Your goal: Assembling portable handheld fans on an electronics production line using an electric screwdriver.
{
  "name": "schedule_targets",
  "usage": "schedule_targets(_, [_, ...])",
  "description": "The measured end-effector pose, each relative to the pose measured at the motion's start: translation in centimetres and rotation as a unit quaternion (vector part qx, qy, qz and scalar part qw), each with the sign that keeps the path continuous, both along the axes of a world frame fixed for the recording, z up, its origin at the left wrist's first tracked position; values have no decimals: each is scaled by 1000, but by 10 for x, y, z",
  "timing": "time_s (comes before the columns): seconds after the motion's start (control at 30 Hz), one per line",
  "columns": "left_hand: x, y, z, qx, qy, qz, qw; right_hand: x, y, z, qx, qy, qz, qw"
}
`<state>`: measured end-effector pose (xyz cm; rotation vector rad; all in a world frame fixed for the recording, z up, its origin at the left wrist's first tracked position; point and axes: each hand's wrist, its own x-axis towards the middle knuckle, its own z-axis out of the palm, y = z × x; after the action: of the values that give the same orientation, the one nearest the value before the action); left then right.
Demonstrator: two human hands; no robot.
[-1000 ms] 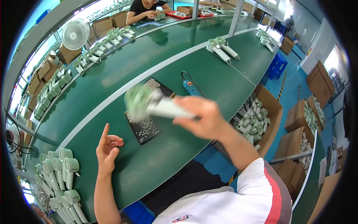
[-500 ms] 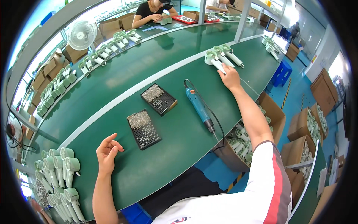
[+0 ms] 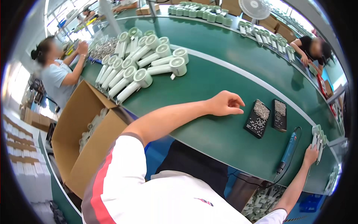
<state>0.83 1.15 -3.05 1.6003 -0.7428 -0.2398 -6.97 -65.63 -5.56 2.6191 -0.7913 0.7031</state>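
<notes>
Head view: my left grip [image 3: 225,104] is over the long green bench [image 3: 223,136], its fingers loosely curled with a gap to the thumb, holding nothing. My right grip [image 3: 311,154] reaches to the bench's right end, its fingers at the white handle of one of a small cluster of pale green and white plastic handheld fans [image 3: 317,131]; I cannot tell whether it has closed around that handle. Between them lie two black rectangular trays [image 3: 279,128] of small silvery metal pieces and, closer to the front edge, a blue electric screwdriver [image 3: 287,151]. Toward the bench's left end lies a larger group of similar fans [image 3: 147,56], with an open brown cardboard box [image 3: 93,158] just off the front edge.
</notes>
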Motion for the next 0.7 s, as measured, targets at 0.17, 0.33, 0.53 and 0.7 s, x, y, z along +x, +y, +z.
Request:
schedule_targets(0.17, [-30, 45, 51, 169, -214, 106, 956, -19, 35, 6, -87, -119, 121, 982])
schedule_targets(0.33, [-90, 149, 76, 362, -370, 400, 756, -141, 160, 50, -84, -213, 240, 943])
schedule_targets(0.53, [-179, 280, 50, 582, -200, 517, 594, -136, 318, 66, 67, -225, 376, 896])
schedule_targets(0.7, [-133, 282, 46, 599, -234, 473, 603, -137, 368, 72, 139, -244, 441, 852])
